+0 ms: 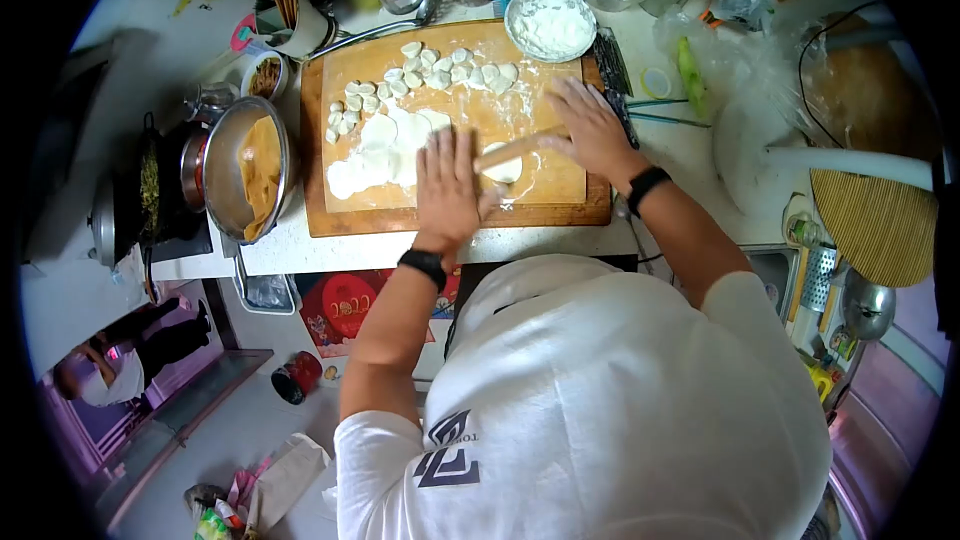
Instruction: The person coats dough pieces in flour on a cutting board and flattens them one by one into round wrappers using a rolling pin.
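Note:
A wooden rolling pin lies slanted over a small dough disc on the floured wooden board. My left hand is stretched flat, fingers straight, over the pin's left end. At the other end, my right hand has its fingers extended, its thumb close to the pin and its palm hiding the tip. Left of my left hand, several rolled flat wrappers overlap. Small floured dough pieces are scattered along the board's far side.
A bowl of flour stands at the board's far edge. On the left are a steel basin with a brown sheet inside, a small bowl and a dark pan. Chopsticks and plastic bags lie right. Another person is at lower left.

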### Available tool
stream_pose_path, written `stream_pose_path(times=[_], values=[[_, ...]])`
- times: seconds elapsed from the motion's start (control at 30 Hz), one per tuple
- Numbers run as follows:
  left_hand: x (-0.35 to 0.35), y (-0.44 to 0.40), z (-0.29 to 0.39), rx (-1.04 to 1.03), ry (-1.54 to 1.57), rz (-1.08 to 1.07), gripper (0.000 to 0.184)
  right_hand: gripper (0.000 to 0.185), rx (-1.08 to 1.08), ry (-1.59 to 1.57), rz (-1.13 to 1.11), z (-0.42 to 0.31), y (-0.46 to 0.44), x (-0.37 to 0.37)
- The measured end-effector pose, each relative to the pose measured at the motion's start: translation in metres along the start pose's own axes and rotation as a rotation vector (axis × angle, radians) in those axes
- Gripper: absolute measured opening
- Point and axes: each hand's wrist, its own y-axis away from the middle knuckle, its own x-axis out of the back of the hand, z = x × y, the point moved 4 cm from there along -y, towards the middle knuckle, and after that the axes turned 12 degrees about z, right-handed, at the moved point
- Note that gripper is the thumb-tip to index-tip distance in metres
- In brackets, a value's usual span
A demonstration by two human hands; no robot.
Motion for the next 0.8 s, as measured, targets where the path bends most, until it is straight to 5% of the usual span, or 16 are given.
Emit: stream_pose_path(times=[0.2, 0.27, 0.4, 0.53, 0.57, 0.77, 0.8], values=[[-0.006, 0.025, -0.005, 0.008, 0.05, 0.013, 0.107, 0.079, 0.033, 0.018, 0.032, -0.013, 0.012, 0.015], [0.009, 0.047, 0.013, -0.056, 0.023, -0.101, 0.11, 0.079, 0.054, -0.006, -0.174, -0.02, 0.034, 0.02], [-0.001, 0.014, -0.004, -0.01, 0.027, -0.012, 0.107, 0.076, 0.016, -0.007, 0.0, -0.003, 0.001, 0.0], [-0.008, 0.02, 0.0, 0.07, 0.03, -0.022, 0.103, 0.06, 0.065, -0.049, -0.04, -0.006, 0.002, 0.002], [-0.002, 0.032, 0.011, 0.078, 0.109, -0.033, 0.102, 0.043, 0.124, -0.069, 0.007, -0.013, 0.012, 0.011], [-0.001, -0.02, 0.015, 0.166, 0.187, 0.192, 0.023, 0.021, 0.1, -0.146, 0.039, -0.031, 0.047, 0.03], [-0.009, -0.031, 0.012, 0.159, 0.191, 0.192, 0.023, 0.02, 0.096, -0.148, 0.024, -0.033, 0.053, 0.03]])
